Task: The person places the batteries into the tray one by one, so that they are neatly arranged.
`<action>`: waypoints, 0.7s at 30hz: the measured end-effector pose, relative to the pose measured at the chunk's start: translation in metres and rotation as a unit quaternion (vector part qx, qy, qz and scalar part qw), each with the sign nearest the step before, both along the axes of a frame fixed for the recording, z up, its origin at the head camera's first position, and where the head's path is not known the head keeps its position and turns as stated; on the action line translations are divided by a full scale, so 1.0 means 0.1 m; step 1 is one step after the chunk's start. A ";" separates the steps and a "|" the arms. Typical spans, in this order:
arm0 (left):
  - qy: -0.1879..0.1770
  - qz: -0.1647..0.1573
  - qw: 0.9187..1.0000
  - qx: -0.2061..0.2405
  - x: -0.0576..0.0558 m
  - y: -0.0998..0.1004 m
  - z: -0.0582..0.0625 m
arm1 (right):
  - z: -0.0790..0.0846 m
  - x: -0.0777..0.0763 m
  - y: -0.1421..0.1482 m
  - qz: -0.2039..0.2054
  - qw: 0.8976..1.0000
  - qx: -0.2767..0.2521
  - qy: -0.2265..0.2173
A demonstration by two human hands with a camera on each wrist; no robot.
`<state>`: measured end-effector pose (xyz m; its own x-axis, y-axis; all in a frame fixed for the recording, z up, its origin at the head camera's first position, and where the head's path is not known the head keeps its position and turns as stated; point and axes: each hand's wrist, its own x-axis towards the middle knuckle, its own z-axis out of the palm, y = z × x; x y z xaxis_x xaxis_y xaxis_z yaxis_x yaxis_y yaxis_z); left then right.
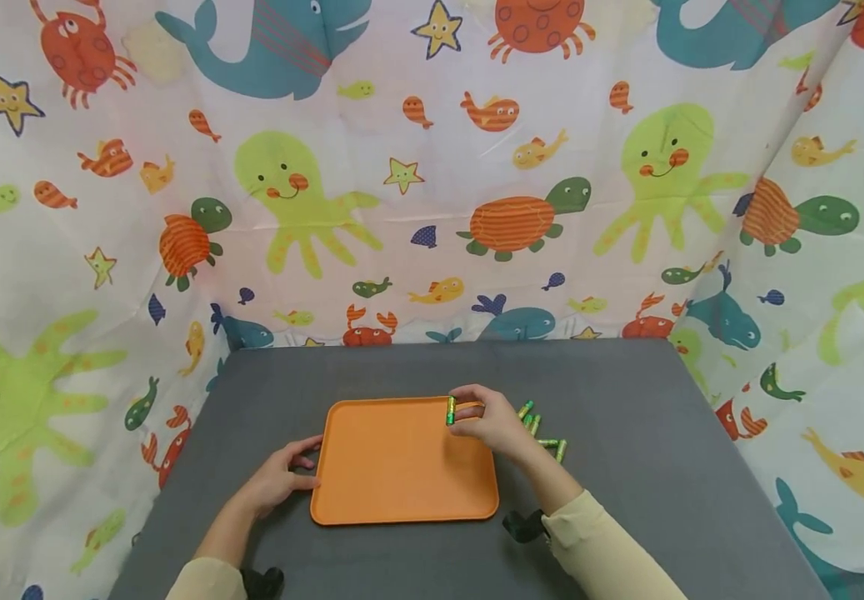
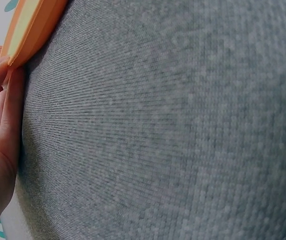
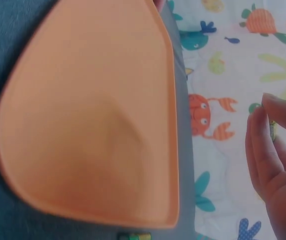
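My right hand (image 1: 493,421) pinches a small green-and-gold battery (image 1: 451,410) between thumb and fingertips. It holds the battery upright above the far right corner of an orange tray (image 1: 394,467). In the right wrist view, the fingers mostly hide that battery (image 3: 272,130). At the tray's left edge, my left hand (image 1: 277,477) grips the rim, with thumb and fingertips meeting at the tray's edge (image 2: 30,35) in the left wrist view. Just right of the tray, several more batteries (image 1: 561,451) lie loose on the table, partly behind the right hand.
The grey cloth-covered table (image 1: 626,500) extends around the tray. A curtain (image 1: 432,275) printed with sea animals stands behind the table and along both sides. Black straps (image 1: 523,527) show at both wrists.
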<state>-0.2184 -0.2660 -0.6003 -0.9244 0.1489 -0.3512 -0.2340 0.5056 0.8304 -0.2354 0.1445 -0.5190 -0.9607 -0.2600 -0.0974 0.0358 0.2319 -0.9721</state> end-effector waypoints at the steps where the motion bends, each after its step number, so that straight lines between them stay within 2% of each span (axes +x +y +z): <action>1: 0.002 0.001 1.000 0.002 -0.01 -0.01 0.00 | 0.00 0.00 -0.03 0.004 1.000 -0.005 0.001; 9: 0.004 -0.010 1.000 0.025 -0.07 -0.04 -0.03 | -0.07 -0.02 -0.24 0.021 1.000 -0.010 0.004; 15: 0.004 -0.004 1.000 0.022 -0.01 -0.08 -0.04 | -0.15 -0.06 -0.42 0.039 0.999 -0.028 -0.002; 21: 0.003 -0.006 1.000 0.021 -0.01 -0.09 -0.05 | -0.19 -0.11 -0.59 0.035 0.999 -0.023 -0.006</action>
